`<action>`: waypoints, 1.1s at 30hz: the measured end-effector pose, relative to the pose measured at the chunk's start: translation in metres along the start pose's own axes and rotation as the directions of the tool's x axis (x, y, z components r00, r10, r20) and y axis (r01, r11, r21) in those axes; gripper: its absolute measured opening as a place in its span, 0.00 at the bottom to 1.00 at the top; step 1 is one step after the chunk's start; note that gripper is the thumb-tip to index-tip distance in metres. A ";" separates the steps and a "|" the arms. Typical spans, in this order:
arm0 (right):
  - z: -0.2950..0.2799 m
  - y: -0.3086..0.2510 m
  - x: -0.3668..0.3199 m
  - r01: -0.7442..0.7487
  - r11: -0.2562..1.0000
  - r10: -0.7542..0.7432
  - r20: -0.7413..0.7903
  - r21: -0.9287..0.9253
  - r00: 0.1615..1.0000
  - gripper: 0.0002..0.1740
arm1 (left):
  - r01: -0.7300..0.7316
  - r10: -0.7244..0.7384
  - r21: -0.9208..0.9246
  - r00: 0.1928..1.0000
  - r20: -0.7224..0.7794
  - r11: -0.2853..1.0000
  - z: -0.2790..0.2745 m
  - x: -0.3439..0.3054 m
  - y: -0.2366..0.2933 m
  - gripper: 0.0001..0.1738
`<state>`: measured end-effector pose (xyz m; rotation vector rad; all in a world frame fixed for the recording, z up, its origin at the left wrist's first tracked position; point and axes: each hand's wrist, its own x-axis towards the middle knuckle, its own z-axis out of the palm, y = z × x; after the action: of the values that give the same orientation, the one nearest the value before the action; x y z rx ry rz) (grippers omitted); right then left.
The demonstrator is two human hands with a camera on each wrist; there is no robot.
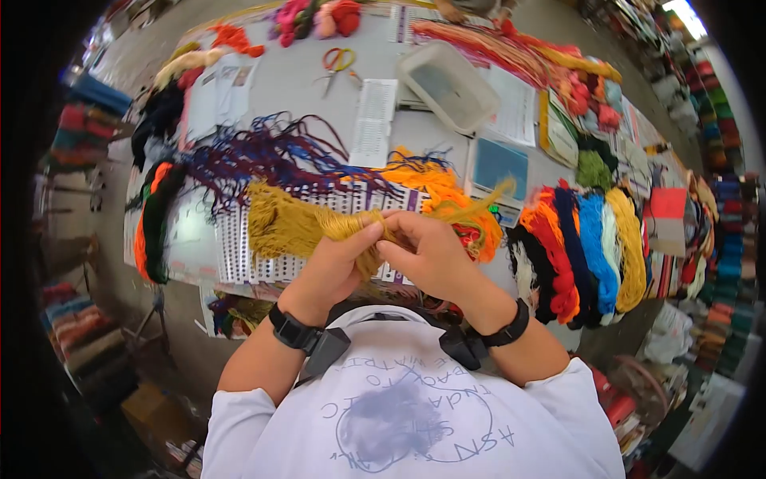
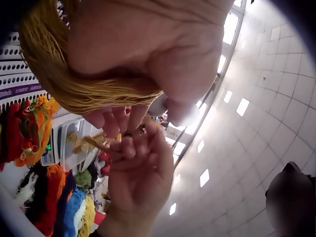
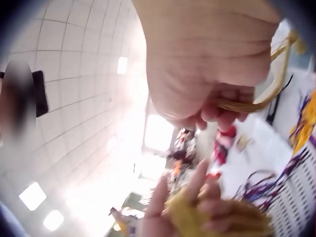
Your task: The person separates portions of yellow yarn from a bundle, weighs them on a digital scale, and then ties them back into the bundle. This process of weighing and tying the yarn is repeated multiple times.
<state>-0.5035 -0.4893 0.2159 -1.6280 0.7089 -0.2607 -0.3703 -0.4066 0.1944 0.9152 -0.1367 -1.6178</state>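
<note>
A hank of mustard-gold yarn (image 1: 291,227) lies across my left hand (image 1: 335,267), its loose ends spreading leftward above the table. In the left wrist view the strands (image 2: 98,94) wrap under that palm, gripped by the curled fingers. My right hand (image 1: 435,251) is close beside it, thumb and fingertips meeting the left at the hank's end. Between the right fingers a thin twisted bundle of the same yarn (image 3: 261,103) is pinched, its tail (image 1: 487,198) reaching up to the right. The right wrist view shows this bundle leaving the curled fingers.
Below the hands lie perforated colour cards (image 1: 239,247). Dark blue-purple yarn (image 1: 263,160) and orange yarn (image 1: 431,180) spread behind them. A digital scale (image 1: 499,180), plastic tub (image 1: 447,84) and scissors (image 1: 331,68) stand farther back. Coloured hanks (image 1: 594,251) line the right edge.
</note>
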 end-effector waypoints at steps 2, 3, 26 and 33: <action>0.012 -0.009 0.000 -0.075 0.985 0.079 -0.020 0.156 0.997 0.11 | -0.064 0.060 -0.100 0.997 -0.041 0.993 -0.007 -0.012 0.012 0.21; 0.016 -0.013 0.000 -0.092 0.985 0.092 0.001 0.145 0.996 0.11 | -0.087 0.084 -0.126 0.996 -0.030 0.988 -0.013 -0.018 0.016 0.21; 0.044 -0.057 -0.013 -0.232 0.869 0.201 0.117 0.436 0.973 0.04 | -0.243 0.269 -0.164 0.949 0.166 0.956 -0.025 -0.064 0.034 0.33; 0.042 -0.054 -0.012 -0.201 0.894 0.169 0.112 0.400 0.979 0.05 | -0.299 0.308 -0.081 0.936 0.170 0.951 -0.021 -0.060 0.033 0.37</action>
<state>-0.4740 -0.4462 0.2621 -1.1547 0.6937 -0.1933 -0.3329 -0.3550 0.2265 0.6666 -0.3432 -1.4051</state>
